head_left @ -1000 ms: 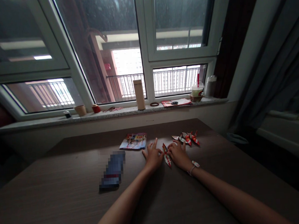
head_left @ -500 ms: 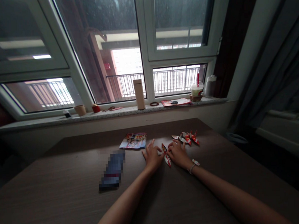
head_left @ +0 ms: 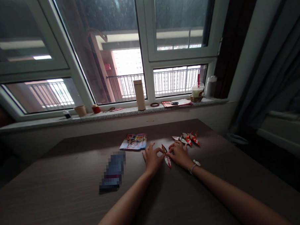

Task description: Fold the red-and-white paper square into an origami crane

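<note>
A folded paper piece (head_left: 168, 161), long and pointed at both ends, coloured red and white, lies on the brown table between my hands. My left hand (head_left: 153, 157) pinches its middle from the left with thumb and forefinger, the other fingers spread. From the right, my right hand (head_left: 178, 153) pinches the same middle part; its fingertips almost meet those of the left. Just beyond the right hand sit several folded paper cranes (head_left: 188, 139) in red and white, bunched together. The fingertips hide the centre of the folded paper.
A printed paper stack (head_left: 133, 141) lies beyond my left hand, and a pixelated dark object (head_left: 113, 172) nearer on the left. On the windowsill stand a beige flask (head_left: 139, 95), a drink cup with a straw (head_left: 197, 90), a paper cup (head_left: 80, 111) and scissors (head_left: 173, 103) on red sheets.
My left thumb and forefinger have closed in a little further on the paper's middle. Both arms and everything else stay almost where they were.
</note>
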The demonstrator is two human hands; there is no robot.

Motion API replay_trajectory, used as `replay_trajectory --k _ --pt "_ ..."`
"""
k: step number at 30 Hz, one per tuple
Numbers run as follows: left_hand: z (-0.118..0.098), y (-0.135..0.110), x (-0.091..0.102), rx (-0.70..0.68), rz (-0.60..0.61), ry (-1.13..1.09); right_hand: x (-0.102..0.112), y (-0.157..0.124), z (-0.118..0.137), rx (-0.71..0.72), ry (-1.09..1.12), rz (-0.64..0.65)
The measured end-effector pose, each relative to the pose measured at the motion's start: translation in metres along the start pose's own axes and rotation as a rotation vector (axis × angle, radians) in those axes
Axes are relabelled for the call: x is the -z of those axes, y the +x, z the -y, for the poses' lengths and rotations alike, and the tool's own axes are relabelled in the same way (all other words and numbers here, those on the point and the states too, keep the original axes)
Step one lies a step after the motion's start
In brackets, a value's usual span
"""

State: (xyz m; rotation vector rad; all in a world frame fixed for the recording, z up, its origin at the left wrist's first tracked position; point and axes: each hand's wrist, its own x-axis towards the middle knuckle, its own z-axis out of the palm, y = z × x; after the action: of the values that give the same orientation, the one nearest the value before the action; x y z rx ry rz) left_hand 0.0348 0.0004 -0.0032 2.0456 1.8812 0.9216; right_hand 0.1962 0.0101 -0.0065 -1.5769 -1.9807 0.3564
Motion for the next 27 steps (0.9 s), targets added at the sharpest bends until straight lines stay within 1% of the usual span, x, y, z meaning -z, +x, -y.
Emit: replay_trajectory --k 9,16,20,27 --pt "0.000 0.001 0.004 -0.017 0.038 0.030 0.000 0.000 0.002 -0.034 0.020 -0.003" --pt "-0.006 0.000 0.010 0.038 0.084 0.076 0.000 -0.004 0.002 -0.056 0.029 0.002" --pt "-0.008 -0.002 0.012 0.029 0.077 0.064 0.000 -0.006 0.003 -0.048 0.026 -0.004" --pt "-0.001 0.000 0.007 0.018 0.054 0.092 0.003 -0.006 0.004 -0.064 0.024 0.008"
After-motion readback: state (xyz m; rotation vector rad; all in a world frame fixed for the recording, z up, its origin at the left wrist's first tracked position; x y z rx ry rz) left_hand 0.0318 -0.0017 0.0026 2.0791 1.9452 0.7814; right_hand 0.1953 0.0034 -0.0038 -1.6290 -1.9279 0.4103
